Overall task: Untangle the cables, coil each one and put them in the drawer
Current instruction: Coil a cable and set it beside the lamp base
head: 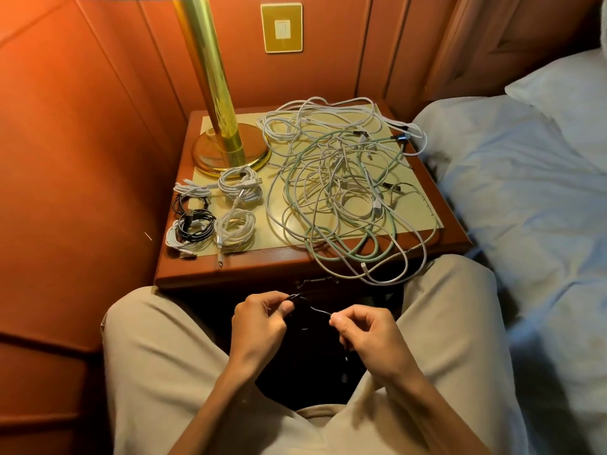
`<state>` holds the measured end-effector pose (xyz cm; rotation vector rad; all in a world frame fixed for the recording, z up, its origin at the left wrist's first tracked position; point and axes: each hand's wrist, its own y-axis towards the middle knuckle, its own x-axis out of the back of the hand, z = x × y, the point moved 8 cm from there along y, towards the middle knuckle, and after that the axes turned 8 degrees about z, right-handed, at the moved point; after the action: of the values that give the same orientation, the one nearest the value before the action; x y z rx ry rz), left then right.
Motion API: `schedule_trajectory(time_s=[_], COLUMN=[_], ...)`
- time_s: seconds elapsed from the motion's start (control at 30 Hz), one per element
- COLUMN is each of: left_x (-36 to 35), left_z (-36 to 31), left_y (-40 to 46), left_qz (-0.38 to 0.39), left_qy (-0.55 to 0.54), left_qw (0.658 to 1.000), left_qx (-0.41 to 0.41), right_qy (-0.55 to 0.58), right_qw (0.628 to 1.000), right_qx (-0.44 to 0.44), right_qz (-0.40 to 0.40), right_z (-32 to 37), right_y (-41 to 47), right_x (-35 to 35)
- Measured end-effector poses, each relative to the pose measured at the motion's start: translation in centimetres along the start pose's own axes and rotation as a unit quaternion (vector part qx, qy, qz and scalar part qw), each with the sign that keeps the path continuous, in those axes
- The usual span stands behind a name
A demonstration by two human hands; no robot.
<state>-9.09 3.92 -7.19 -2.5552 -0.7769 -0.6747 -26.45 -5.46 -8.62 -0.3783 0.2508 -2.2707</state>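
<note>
Your left hand point(259, 318) and right hand point(364, 326) each pinch the thin black cable point(312, 308) low over your lap, apparently to coil it; the tangled white-and-green cable heap point(341, 178) waits on the wooden counter point(262, 267).

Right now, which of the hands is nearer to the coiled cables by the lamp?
Left. The left hand sits below the nightstand's front edge, almost under the coiled cables. The right hand is farther right, below the tangled cables. Both pinch a black cable.
</note>
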Motion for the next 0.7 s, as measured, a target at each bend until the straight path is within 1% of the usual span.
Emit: schedule_trajectory(time_s=[0.03, 0.07, 0.1, 0.13, 0.17, 0.2, 0.23, 0.27, 0.33, 0.37, 0.47, 0.53, 0.6, 0.63, 0.7], left_x=[-0.2, -0.7, -1.4, -2.3, -3.1, -3.7, -4.1, -4.1, -3.7, -3.6, -3.9, -3.8, -3.3, -3.0, -2.9], left_z=[0.2, 0.4, 0.6, 0.6, 0.6, 0.5, 0.5, 0.4, 0.3, 0.4, 1.3, 1.8, 1.9, 1.7, 1.4], left_y=[0.0, 0.0, -0.3, -0.6, -1.0, -1.3, -1.5, -1.6, -1.7, -1.7, -1.6, -1.5, -1.6, -1.7, -1.8], left_qz=[0.027, 0.055, 0.083, 0.107, 0.121, 0.126, 0.126, 0.119, 0.086, 0.067, 0.033, 0.0, -0.052, -0.071, -0.083], left_qy=[-0.051, -0.135, -0.23, -0.317, -0.377, -0.405, -0.405, -0.383, -0.328, -0.311, -0.242, -0.182, -0.133, -0.114, -0.093], left_qw=[0.998, 0.988, 0.965, 0.932, 0.903, 0.887, 0.887, 0.901, 0.932, 0.941, 0.965, 0.98, 0.988, 0.99, 0.992], left_qx=[0.026, 0.059, 0.098, 0.138, 0.169, 0.182, 0.181, 0.167, 0.127, 0.113, 0.094, 0.077, 0.061, 0.052, 0.034], right_qy=[-0.058, -0.107, -0.146, -0.172, -0.181, -0.175, -0.154, -0.118, -0.005, 0.059, 0.202, 0.303, 0.388, 0.403, 0.381], right_qw=[0.998, 0.993, 0.986, 0.978, 0.974, 0.974, 0.978, 0.985, 0.997, 0.996, 0.975, 0.943, 0.908, 0.901, 0.912], right_qx=[0.013, 0.029, 0.046, 0.062, 0.072, 0.075, 0.068, 0.052, 0.006, -0.016, -0.082, -0.131, -0.159, -0.161, -0.152], right_qz=[-0.019, -0.043, -0.071, -0.098, -0.116, -0.125, -0.124, -0.115, -0.079, -0.062, -0.037, -0.025, -0.011, 0.002, 0.027], right_z=[0.0, 0.1, 0.4, 0.7, 0.9, 0.9, 0.7, 0.4, -0.2, -0.6, -1.1, -1.7, -2.0, -1.9, -1.8], right_y=[-0.1, -0.2, -0.3, -0.4, -0.5, -0.5, -0.4, -0.4, -0.5, -0.6, -1.0, -1.1, -1.2, -1.1, -1.1], right_x=[0.1, 0.2, 0.2, 0.3, 0.3, 0.3, 0.2, 0.1, -0.3, -0.7, -1.7, -2.4, -3.1, -3.3, -3.6])
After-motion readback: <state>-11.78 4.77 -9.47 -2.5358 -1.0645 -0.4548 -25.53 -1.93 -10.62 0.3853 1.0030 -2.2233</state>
